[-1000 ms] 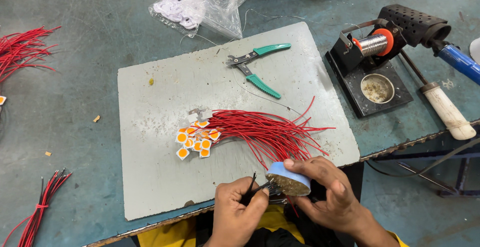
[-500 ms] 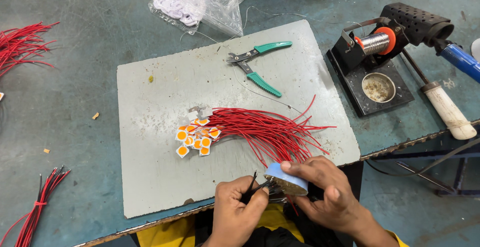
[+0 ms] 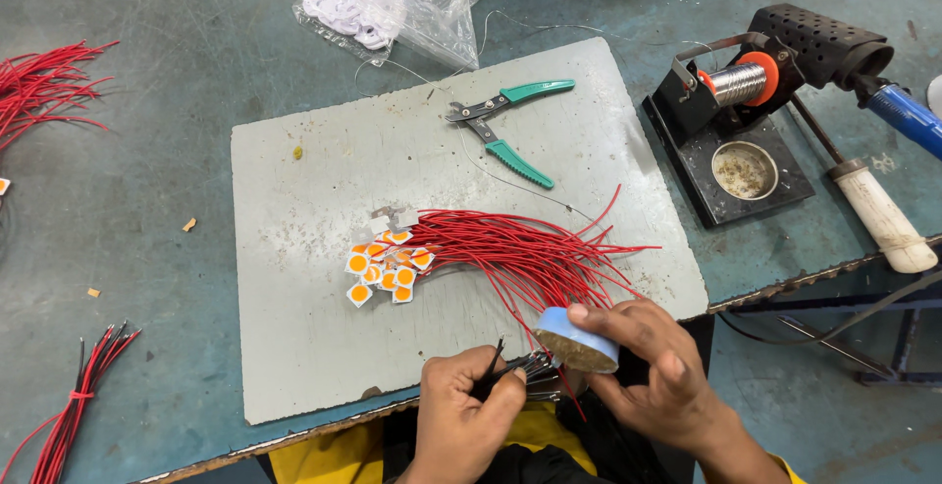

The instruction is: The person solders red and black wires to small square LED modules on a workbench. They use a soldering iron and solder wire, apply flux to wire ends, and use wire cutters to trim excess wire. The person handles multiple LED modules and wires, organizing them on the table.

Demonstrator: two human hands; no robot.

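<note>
My left hand point(image 3: 469, 407) was closed around a small bunch of black wires point(image 3: 530, 366), their bared ends pointing toward the blue-rimmed round tin point(image 3: 577, 339) that my right hand point(image 3: 659, 374) gripped by its side, tilted so its tan contents faced the wire ends. Both hands were at the near edge of the table point(image 3: 177, 150), just past the edge of the grey work board point(image 3: 334, 180). The wire tips lay at or just beside the tin's face; whether they touched the paste could not be made out.

Just beyond the tin, on the board, lay a fan of red wires point(image 3: 520, 253), each joined at its far end to a small white tile with an orange disc point(image 3: 385, 266), the tiles heaped together. These red leads I judged to be finished work, while the black bunch in hand was only at the dipping stage, so its joining remained to be done.

Farther out lay green-handled cutters point(image 3: 510, 121) on the board, a soldering stand point(image 3: 746, 140) with a solder spool to the right, a plastic bag of white parts point(image 3: 392, 3) beyond, and further loose red wires point(image 3: 44, 86) and a tied bundle point(image 3: 74, 410) to the left, apparently unworked.
</note>
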